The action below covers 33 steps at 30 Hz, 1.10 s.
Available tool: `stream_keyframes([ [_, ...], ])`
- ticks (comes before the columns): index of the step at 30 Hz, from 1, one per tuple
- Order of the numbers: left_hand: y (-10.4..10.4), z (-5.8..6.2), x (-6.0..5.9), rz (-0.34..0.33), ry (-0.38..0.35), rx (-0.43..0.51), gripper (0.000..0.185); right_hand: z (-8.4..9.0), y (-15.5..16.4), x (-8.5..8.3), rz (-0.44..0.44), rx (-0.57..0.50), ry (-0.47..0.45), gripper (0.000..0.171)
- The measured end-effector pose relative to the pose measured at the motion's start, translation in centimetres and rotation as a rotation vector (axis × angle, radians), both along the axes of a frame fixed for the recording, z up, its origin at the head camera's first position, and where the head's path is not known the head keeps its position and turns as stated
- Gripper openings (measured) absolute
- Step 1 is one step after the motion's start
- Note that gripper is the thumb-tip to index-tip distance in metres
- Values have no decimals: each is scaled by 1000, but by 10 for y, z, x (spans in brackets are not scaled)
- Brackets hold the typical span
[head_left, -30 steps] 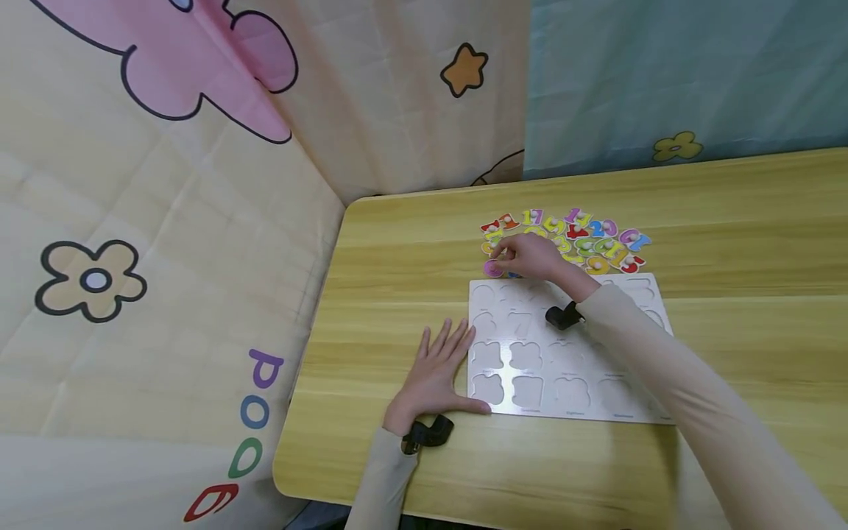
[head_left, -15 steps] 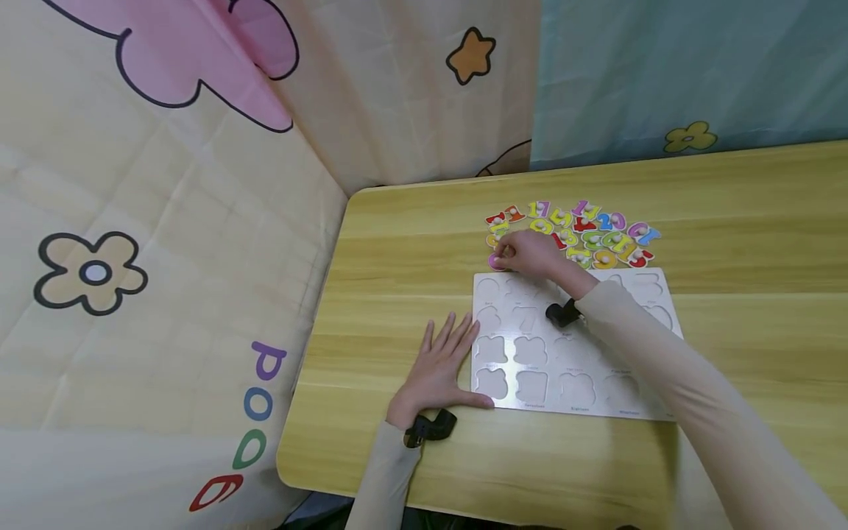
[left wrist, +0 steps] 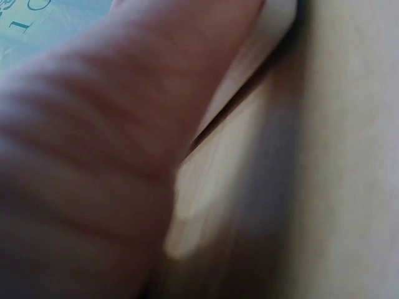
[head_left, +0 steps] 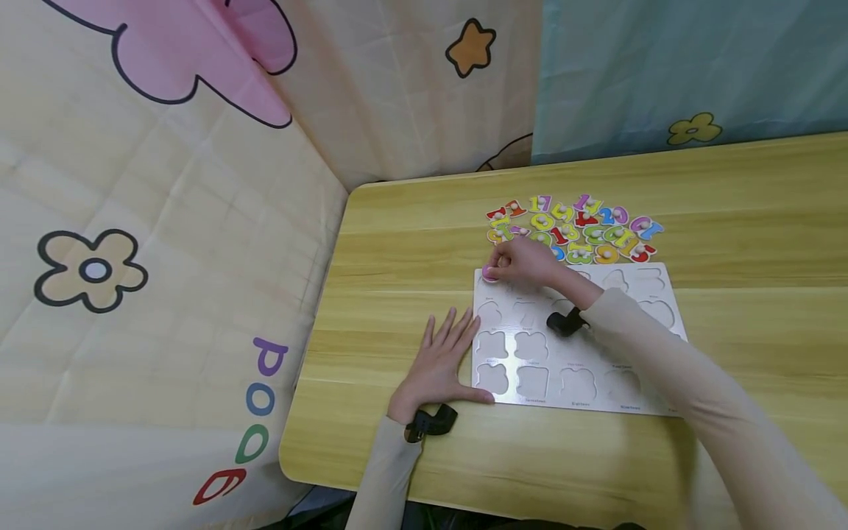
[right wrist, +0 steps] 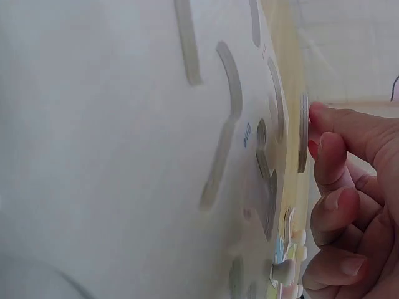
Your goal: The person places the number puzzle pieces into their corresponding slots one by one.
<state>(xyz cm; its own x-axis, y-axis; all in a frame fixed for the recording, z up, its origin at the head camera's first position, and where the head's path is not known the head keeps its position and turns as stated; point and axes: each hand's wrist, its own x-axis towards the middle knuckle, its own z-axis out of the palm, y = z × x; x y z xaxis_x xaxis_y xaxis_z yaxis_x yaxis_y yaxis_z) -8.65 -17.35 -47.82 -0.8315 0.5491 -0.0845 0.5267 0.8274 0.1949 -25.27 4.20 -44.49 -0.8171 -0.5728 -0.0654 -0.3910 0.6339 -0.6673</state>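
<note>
My right hand [head_left: 526,263] pinches a pink-purple, rounded puzzle piece [head_left: 489,274] by the knob, thumb and index finger together. The piece is over the top-left recess of the white puzzle board [head_left: 552,383]. In the right wrist view the piece [right wrist: 303,134] appears edge-on, apart from the board's surface; its printed number is hidden. My left hand [head_left: 433,368] lies spread on the table beside the board, its fingertips at the left edge and its thumb at the bottom-left corner. Only blurred skin of that hand fills the left wrist view.
Several colourful number pieces [head_left: 580,255] with knobs lie in a cluster behind the board. The wooden table [head_left: 371,294] has a rounded left side, with a patterned curtain [head_left: 411,110] behind it. My right forearm [head_left: 676,361] crosses over the board's right part.
My right hand has picked up the pink-purple piece from the cluster's front left and brought it toward me over the board's top-left corner. The left hand stays in place; the head view tilts slightly.
</note>
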Motion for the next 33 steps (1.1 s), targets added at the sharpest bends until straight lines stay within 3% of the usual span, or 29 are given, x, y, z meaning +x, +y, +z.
stream_keyframes([
  [15, 0, 0, 0, 3, -5, 2, 125, -11, -8, 13, 8, 5, 17, 22],
  [33, 1, 0, 0, 3, -11, 10, 124, -8, -9, 13, -22, 58, -65, 26],
])
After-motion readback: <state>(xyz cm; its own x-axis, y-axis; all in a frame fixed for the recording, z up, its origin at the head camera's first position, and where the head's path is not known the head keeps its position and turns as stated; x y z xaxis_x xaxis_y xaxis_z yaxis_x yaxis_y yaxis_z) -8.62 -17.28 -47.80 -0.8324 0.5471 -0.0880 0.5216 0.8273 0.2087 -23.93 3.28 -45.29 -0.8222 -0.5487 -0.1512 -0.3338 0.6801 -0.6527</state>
